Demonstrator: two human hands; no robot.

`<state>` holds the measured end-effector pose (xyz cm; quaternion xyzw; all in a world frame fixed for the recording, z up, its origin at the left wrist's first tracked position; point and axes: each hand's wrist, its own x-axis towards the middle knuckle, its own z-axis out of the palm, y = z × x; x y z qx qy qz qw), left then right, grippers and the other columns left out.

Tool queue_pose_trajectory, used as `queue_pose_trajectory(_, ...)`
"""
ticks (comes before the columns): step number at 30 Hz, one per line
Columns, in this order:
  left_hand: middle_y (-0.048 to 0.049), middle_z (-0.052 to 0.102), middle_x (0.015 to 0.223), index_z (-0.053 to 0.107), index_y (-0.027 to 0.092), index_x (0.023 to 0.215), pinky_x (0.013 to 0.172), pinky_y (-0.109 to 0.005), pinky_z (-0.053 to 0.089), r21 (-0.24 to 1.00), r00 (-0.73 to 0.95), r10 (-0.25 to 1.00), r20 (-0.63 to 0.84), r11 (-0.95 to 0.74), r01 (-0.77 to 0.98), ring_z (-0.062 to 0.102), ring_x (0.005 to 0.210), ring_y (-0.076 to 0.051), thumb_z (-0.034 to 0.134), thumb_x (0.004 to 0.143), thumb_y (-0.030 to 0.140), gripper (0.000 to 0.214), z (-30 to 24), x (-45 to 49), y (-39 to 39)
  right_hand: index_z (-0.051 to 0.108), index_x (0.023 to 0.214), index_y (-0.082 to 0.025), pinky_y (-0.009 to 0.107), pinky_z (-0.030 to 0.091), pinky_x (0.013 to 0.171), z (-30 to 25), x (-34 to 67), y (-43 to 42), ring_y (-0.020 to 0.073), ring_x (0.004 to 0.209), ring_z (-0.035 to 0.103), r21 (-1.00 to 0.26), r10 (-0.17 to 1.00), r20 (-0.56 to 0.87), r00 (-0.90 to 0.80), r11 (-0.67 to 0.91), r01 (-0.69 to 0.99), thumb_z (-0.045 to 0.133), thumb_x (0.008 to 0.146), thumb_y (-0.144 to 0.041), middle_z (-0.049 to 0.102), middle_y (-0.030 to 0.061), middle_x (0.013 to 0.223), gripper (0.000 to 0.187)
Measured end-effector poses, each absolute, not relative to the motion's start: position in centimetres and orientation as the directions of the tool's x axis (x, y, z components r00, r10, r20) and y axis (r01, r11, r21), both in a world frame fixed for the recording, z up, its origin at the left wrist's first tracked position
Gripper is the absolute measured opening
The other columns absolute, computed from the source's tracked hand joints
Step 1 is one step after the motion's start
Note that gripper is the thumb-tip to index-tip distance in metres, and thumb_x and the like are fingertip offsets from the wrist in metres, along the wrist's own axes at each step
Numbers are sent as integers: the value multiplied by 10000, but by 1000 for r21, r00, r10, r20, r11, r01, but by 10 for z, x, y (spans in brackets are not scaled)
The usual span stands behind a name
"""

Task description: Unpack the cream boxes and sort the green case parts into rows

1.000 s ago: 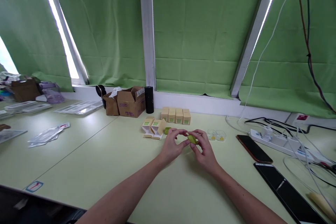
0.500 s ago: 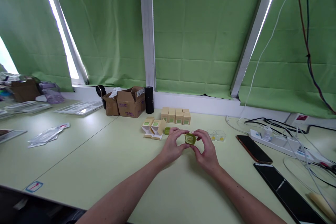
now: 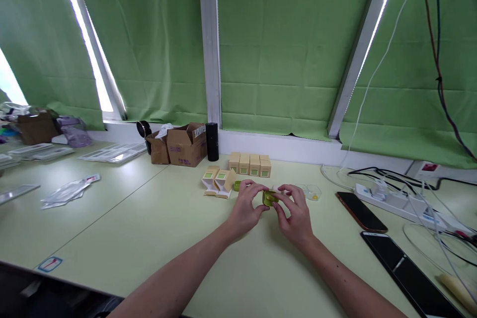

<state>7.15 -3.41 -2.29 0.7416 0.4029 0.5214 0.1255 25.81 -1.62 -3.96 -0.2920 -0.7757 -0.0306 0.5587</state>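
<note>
A small green square case (image 3: pixel 267 198) is held up above the table between my two hands. My left hand (image 3: pixel 245 208) pinches its left side, thumb below and fingers above. My right hand (image 3: pixel 294 211) is at its right side, thumb at the lower edge and a fingertip over its face, partly covering it. Another green piece (image 3: pixel 237 186) lies on the table behind my left fingers, partly hidden. Past my right fingers are clear round plastic pieces (image 3: pixel 313 193) with yellow spots, also partly covered. Two opened small cartons (image 3: pixel 218 181) stand to the left.
Several small closed cartons (image 3: pixel 249 165) stand in a row at the back. Brown cardboard boxes (image 3: pixel 186 146) and a black cylinder (image 3: pixel 212 142) are left of them. On the right lie a phone (image 3: pixel 361 211), a larger dark device (image 3: pixel 406 268) and a power strip (image 3: pixel 395 203) with cables.
My right fingers have shifted from the case's right edge onto its face, covering part of it. The left hand keeps its grip almost unmoved.
</note>
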Motion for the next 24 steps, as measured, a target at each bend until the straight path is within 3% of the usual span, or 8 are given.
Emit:
queue_pose_trajectory(8,-81,717,1162,648,235,1231,1017,-504,467,422,247,623,742,-721,550,495,1157,-301,727,827,80,440,-26,73,-36,757,1066,-324,527,573,864,-37,257,-18,313,1145,541,-182,350,908,-233,827,532,594,909,-99,609,91,1179,320)
queue_pose_trajectory(24,-98,724,1154,652,241,1244,984,-516,474,327,308,579,755,-740,587,529,1145,-315,672,884,119,381,-25,73,-38,731,974,-288,487,565,819,-39,256,-16,304,1098,528,-167,331,920,-212,817,552,597,878,-58,606,89,1106,282)
